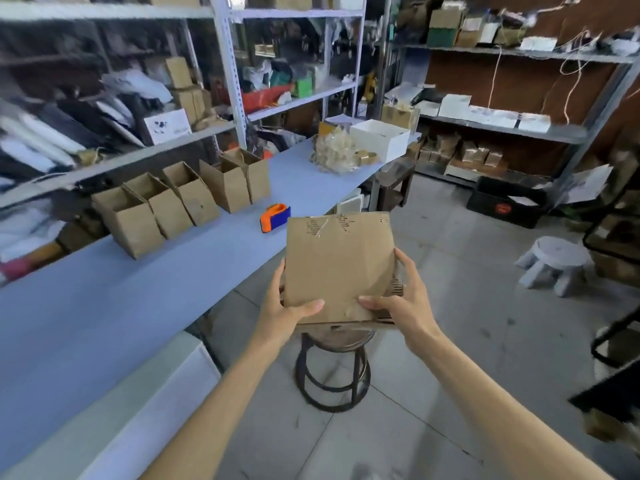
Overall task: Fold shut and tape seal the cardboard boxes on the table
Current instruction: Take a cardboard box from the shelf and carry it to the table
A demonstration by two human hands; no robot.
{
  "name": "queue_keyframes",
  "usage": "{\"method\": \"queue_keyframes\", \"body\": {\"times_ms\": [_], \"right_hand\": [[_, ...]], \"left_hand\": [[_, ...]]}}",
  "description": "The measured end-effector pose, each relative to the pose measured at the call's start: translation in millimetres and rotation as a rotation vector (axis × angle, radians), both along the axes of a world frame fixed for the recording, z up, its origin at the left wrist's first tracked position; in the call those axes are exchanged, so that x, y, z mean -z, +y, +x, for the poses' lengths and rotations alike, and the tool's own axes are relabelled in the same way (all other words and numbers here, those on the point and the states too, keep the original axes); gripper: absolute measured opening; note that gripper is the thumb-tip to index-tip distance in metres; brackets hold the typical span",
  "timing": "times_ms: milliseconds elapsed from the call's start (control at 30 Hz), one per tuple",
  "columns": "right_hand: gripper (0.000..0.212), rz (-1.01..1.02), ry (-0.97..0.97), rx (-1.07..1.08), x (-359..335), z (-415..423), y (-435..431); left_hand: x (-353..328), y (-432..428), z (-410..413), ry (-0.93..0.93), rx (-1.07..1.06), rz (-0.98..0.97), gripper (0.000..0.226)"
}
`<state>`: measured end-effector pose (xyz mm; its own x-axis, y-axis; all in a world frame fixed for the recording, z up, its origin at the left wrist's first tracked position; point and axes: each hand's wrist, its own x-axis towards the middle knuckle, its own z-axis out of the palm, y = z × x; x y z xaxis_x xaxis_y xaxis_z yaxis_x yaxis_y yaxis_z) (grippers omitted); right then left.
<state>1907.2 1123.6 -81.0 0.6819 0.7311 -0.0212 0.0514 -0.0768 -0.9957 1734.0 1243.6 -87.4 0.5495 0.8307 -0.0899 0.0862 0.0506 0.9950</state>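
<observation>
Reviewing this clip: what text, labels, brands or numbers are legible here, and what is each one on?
No text in this frame can be read.
Held cardboard box: dark print along its top edge and right side, too blurred to read.
White box on the left shelf: black marks, illegible.
Black crate on the floor: red logo, too small to read.
Tape dispenser: no lettering visible.

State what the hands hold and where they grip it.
One cardboard box: the left hand grips its lower-left corner, the right hand its lower-right corner.
</observation>
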Motion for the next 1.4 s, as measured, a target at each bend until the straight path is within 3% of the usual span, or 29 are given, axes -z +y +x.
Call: {"method": "queue_keyframes", "body": {"times_ms": [233,500,967,1267,1400], "right_hand": [[0.112,-0.026,0.043,-0.234,-1.2,72.2,132.7],[0.094,-0.056,0.07,-0.513,9.6,77.1,281.0],[0.093,-0.222,0.111,-0.566,64.0,11.7,496.0],[0.088,-0.35,0.157,-0.629,94.9,10.3,585.6],[0.087,-0.378,0.145,-0.689,111.7,14.7,616.3]], "left_hand": [[-2.9,91.8,55.5,-0.013,-0.216,0.012,0.095],[9.9,190.1,38.5,0.062,-0.46,-0.008,0.095],[80.4,382.2,-27.2,0.035,-0.553,-0.172,0.099],[117.5,458.8,-31.6,0.083,-0.617,-0.27,0.082],[134.2,483.8,-28.6,0.109,-0.664,-0.344,0.091]]}}
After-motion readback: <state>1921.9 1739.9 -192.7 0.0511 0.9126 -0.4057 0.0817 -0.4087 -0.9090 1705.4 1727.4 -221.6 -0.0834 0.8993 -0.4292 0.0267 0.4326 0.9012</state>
